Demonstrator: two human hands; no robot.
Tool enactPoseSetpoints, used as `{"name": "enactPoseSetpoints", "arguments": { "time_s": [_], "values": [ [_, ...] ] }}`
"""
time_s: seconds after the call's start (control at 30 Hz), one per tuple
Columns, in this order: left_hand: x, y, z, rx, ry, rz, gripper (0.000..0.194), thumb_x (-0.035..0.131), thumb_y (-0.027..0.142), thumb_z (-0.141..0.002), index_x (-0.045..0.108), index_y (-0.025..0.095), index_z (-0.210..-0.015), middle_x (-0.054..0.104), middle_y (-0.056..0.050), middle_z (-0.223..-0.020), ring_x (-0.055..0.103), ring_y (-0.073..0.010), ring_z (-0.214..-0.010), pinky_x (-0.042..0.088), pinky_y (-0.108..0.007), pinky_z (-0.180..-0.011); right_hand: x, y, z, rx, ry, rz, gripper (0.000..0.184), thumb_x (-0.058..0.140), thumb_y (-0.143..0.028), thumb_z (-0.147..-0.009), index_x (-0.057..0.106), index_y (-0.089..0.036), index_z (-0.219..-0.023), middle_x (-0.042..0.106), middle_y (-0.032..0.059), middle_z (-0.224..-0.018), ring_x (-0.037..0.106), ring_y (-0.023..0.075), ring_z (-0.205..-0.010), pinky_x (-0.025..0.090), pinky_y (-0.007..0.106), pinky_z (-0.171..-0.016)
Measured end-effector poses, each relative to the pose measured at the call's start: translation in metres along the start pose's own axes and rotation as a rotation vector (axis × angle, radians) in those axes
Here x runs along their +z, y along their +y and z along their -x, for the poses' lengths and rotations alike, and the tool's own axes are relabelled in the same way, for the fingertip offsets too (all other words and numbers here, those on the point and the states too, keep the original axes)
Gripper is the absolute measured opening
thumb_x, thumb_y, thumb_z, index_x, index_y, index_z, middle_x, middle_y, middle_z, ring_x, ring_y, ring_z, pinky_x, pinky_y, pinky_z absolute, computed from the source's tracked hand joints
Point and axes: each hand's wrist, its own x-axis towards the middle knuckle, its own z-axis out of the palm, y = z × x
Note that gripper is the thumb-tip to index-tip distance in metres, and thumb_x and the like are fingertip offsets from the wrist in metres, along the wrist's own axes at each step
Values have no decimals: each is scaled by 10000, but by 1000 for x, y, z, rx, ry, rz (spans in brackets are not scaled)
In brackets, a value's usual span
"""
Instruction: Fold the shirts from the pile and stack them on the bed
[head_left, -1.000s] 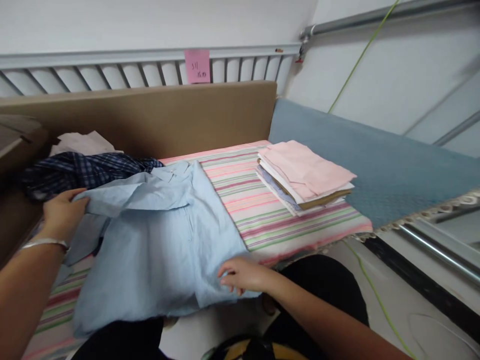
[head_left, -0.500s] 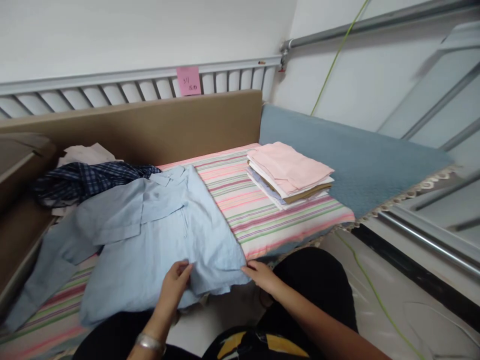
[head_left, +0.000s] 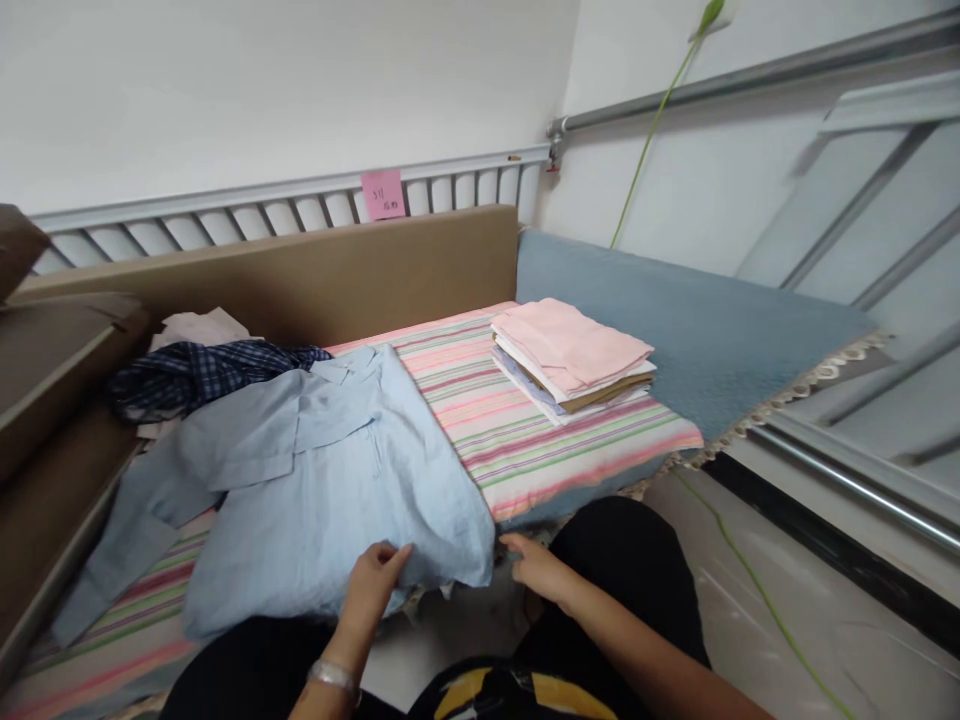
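Note:
A light blue long-sleeved shirt (head_left: pixel 322 520) lies spread out on the striped bed cover, collar away from me and one sleeve stretched to the left. My left hand (head_left: pixel 377 578) rests at the front of the shirt near its hem, fingers loosely bent and thumb apart from them, with no fabric visibly gripped. Just off the shirt's right lower corner is my right hand (head_left: pixel 538 568), fingers partly extended and holding nothing. To the right lies a stack of folded clothes with a pink garment (head_left: pixel 574 340) on top.
A dark plaid garment (head_left: pixel 202 375) lies crumpled with pale clothes at the back left, beside a brown box (head_left: pixel 52 370). The striped bed cover (head_left: pixel 442 370) ends near my knees. A tan board (head_left: pixel 375 255) borders the back; a blue cloth (head_left: pixel 660 300) hangs at right.
My right hand has let go of the shirt's right lower corner and moved slightly away. My left hand stays near the hem. The camera view has shifted a little.

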Motion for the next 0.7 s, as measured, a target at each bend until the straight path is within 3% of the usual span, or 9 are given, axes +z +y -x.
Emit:
{"name": "enactPoseSetpoints", "arguments": {
  "time_s": [0.07, 0.13, 0.2, 0.3, 0.37, 0.47, 0.57, 0.63, 0.7],
  "values": [
    [6, 0, 0, 18, 27, -24, 236, 629, 430, -612, 553, 207, -626, 574, -6, -565, 594, -216, -623, 430, -306, -552, 4, -5, -5, -70, 12, 65, 369, 563, -115, -704, 607, -160, -1068, 668, 77, -1073, 618, 167, -992, 452, 222, -777],
    [8, -2, 1, 37, 62, -23, 173, 647, 337, -594, 550, 203, -648, 567, 9, -571, 596, -207, -645, 437, -294, -579, 10, -7, -8, -121, 27, 175, 190, 530, -185, -764, 663, -146, -894, 707, 54, -843, 655, 168, -806, 453, 227, -682],
    [5, -6, 3, 47, 86, -30, 144, 640, 258, -592, 557, 192, -688, 553, 22, -567, 594, -195, -642, 440, -285, -598, 10, -5, -8, -130, 40, 279, 178, 490, -153, -771, 660, -151, -719, 673, 28, -634, 638, 155, -633, 423, 224, -582],
    [-11, -10, 7, 71, 115, -144, 220, 589, 198, -637, 573, 156, -852, 562, 21, -590, 593, -189, -626, 453, -299, -628, -6, -6, -3, -103, 2, 439, 172, 509, -87, -695, 645, -172, -632, 648, 22, -569, 609, 153, -547, 372, 227, -518],
    [-23, -4, 7, 163, 196, -236, 309, 538, 238, -713, 555, 135, -1004, 635, -40, -765, 623, -209, -740, 477, -332, -709, -23, -18, 0, -134, 5, 550, 158, 532, -94, -669, 645, -185, -607, 673, 39, -632, 622, 174, -603, 369, 243, -536],
    [-30, 22, -2, 421, 309, -309, 381, 425, 345, -830, 542, 140, -1129, 615, -126, -1120, 579, -235, -1051, 440, -393, -927, -41, -60, -2, -356, 114, 521, 194, 493, -158, -743, 652, -199, -640, 687, 41, -712, 624, 186, -700, 400, 264, -606],
    [-15, 52, -18, 586, 225, -461, 426, 385, 313, -858, 518, 169, -1236, 496, -115, -1346, 413, -242, -1276, 333, -446, -1058, -39, -114, -20, -646, 207, 335, 258, 416, -229, -845, 669, -200, -888, 695, 48, -895, 621, 179, -854, 446, 276, -750],
    [-4, 63, -29, 539, 82, -608, 499, 485, 273, -797, 482, 200, -1290, 396, -93, -1431, 313, -281, -1338, 300, -503, -1070, -28, -140, -39, -793, 233, 263, 323, 400, -269, -881, 608, -184, -1114, 640, 82, -1129, 569, 187, -1056, 418, 306, -910],
    [-1, 67, -40, 468, -67, -705, 577, 589, 259, -709, 501, 228, -1279, 392, -87, -1429, 314, -317, -1331, 312, -525, -1055, -16, -153, -60, -873, 202, 280, 367, 423, -274, -885, 558, -170, -1209, 566, 104, -1258, 486, 200, -1188, 355, 340, -1013]
  ]
}}
